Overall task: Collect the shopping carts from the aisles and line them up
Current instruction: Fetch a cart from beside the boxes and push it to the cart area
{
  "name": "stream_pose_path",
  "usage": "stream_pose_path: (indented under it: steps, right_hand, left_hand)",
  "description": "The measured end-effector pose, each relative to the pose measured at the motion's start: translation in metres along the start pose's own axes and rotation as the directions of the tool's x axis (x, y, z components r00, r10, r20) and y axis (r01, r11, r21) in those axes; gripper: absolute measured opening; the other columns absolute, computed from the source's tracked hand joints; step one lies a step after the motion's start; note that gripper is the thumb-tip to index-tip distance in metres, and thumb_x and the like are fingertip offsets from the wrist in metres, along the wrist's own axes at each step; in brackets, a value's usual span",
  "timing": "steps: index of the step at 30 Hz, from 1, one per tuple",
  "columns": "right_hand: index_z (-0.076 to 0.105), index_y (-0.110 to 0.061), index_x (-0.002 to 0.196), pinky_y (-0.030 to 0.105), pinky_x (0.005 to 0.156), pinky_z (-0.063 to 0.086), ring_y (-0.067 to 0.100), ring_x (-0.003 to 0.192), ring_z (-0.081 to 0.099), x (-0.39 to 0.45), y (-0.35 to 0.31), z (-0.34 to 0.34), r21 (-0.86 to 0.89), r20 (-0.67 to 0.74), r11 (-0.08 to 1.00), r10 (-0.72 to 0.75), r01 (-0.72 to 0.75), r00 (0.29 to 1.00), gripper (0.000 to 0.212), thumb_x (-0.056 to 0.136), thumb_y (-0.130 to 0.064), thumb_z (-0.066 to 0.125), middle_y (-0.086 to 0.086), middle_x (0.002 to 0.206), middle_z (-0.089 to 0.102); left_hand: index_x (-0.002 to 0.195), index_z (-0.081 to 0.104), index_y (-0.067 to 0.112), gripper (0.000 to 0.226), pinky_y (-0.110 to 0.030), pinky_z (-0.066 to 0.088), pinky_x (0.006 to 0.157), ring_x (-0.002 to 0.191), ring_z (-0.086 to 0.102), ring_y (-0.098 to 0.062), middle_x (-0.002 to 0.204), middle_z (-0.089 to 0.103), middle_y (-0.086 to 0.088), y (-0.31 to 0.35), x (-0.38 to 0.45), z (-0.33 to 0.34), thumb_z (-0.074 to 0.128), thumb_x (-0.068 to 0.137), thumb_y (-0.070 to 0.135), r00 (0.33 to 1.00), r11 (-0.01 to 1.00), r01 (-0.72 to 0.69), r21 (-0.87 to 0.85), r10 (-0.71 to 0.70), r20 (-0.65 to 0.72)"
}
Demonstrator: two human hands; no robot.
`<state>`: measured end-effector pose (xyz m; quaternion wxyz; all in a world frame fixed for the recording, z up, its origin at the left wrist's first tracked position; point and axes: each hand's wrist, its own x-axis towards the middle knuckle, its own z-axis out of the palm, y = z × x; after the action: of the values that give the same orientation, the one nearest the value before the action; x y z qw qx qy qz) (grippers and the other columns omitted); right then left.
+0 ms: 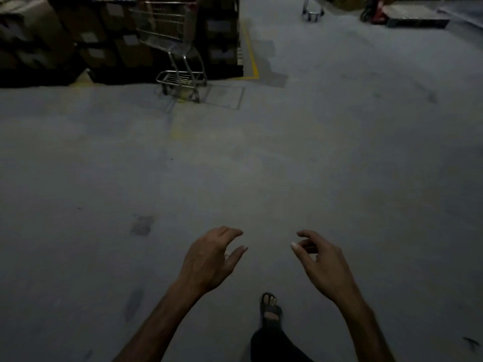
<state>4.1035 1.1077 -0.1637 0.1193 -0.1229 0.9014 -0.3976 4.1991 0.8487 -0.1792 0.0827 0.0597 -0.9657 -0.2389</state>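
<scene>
A dim grey concrete floor [261,158] fills the frame, with stacked boxes [65,35] upper left. The cart [172,48] stands against them, its long axis running left-right, its low tray nosing left. Both hands, left [209,259] and right [324,267], hang loosely curled, fingers [232,232] holding nothing.

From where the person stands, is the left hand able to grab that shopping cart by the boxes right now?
Probably not yet. The left hand hangs empty, fingers loosely curled, while the shopping cart stands well ahead beside the stacked boxes. Bare floor lies between, so nothing blocks the way; the person only needs to walk closer.
</scene>
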Motion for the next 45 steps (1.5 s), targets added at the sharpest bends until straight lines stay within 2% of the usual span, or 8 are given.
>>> stream_pose_path:
  steps: [9, 15, 21, 26, 34, 38, 45]
  right_hand:
    - [0.068, -0.029, 0.128, 0.035, 0.088, 0.058, -0.001, 0.097, 0.068, 0.131, 0.003, -0.022, -0.019, 0.077, 0.999, -0.045, 0.047, 0.996, 0.034, 0.098, -0.043, 0.069, -0.022, 0.098, 0.070]
    - [0.068, -0.025, 0.130, 0.037, 0.088, 0.058, 0.006, 0.097, 0.069, 0.231, -0.007, -0.023, -0.052, 0.144, 0.992, -0.103, 0.112, 0.984, 0.036, 0.098, -0.042, 0.069, -0.014, 0.099, 0.072]
    - [0.067, -0.026, 0.131, 0.037, 0.088, 0.058, 0.005, 0.098, 0.069, 0.321, -0.051, 0.001, -0.068, 0.246, 0.981, -0.160, 0.182, 0.956, 0.037, 0.098, -0.043, 0.069, -0.016, 0.099, 0.073]
    - [0.065, -0.028, 0.135, 0.039, 0.089, 0.058, 0.007, 0.102, 0.069, 0.407, -0.091, 0.044, -0.096, 0.280, 0.967, -0.203, 0.238, 0.938, 0.040, 0.099, -0.045, 0.067, -0.017, 0.101, 0.072]
    - [0.067, -0.024, 0.133, 0.038, 0.090, 0.057, 0.008, 0.100, 0.068, 0.557, -0.177, 0.103, -0.115, 0.198, 0.979, -0.142, 0.166, 0.970, 0.039, 0.098, -0.042, 0.068, -0.016, 0.098, 0.071]
    - [0.067, -0.023, 0.132, 0.036, 0.089, 0.056, 0.010, 0.099, 0.069, 0.628, -0.221, 0.124, -0.094, 0.132, 0.985, -0.135, 0.148, 0.982, 0.037, 0.099, -0.040, 0.068, -0.014, 0.097, 0.072]
    - [0.066, -0.025, 0.134, 0.039, 0.090, 0.058, 0.010, 0.100, 0.069, 0.735, -0.261, 0.143, -0.075, 0.096, 0.993, -0.088, 0.095, 0.991, 0.038, 0.100, -0.043, 0.066, -0.012, 0.102, 0.073]
  left_hand:
    - [0.129, 0.069, 0.026, 0.042, -0.031, 0.056, 0.083, 0.103, 0.067, -0.013, 0.121, 0.072, 0.009, -0.001, 0.118, 0.007, 0.057, 0.102, 0.056, 0.998, 0.998, 0.063, 0.009, -0.063, -0.026]
    - [0.129, 0.071, 0.023, 0.038, -0.028, 0.054, 0.083, 0.102, 0.069, -0.013, 0.121, 0.073, 0.007, -0.019, 0.181, 0.003, 0.066, 0.101, 0.049, 0.976, 0.983, 0.181, -0.039, -0.185, -0.114]
    - [0.125, 0.073, 0.021, 0.040, -0.023, 0.050, 0.080, 0.098, 0.068, -0.010, 0.116, 0.073, 0.008, -0.069, 0.217, -0.020, 0.064, 0.098, 0.048, 0.923, 0.945, 0.315, -0.094, -0.328, -0.202]
    - [0.126, 0.072, 0.020, 0.038, -0.026, 0.052, 0.082, 0.100, 0.067, -0.012, 0.116, 0.073, 0.007, -0.142, 0.276, -0.031, 0.065, 0.099, 0.046, 0.906, 0.926, 0.358, -0.121, -0.376, -0.196]
    - [0.127, 0.072, 0.023, 0.041, -0.031, 0.056, 0.084, 0.103, 0.068, -0.014, 0.118, 0.073, 0.007, -0.269, 0.435, -0.074, 0.061, 0.099, 0.052, 0.942, 0.947, 0.299, -0.113, -0.312, -0.123]
    - [0.127, 0.072, 0.021, 0.037, -0.033, 0.056, 0.085, 0.104, 0.068, -0.017, 0.120, 0.074, 0.004, -0.327, 0.524, -0.109, 0.069, 0.100, 0.046, 0.965, 0.970, 0.233, -0.061, -0.239, -0.107]
    - [0.127, 0.072, 0.022, 0.034, -0.030, 0.054, 0.083, 0.102, 0.068, -0.015, 0.119, 0.073, 0.006, -0.388, 0.649, -0.133, 0.072, 0.100, 0.042, 0.978, 0.982, 0.176, -0.070, -0.182, -0.103]
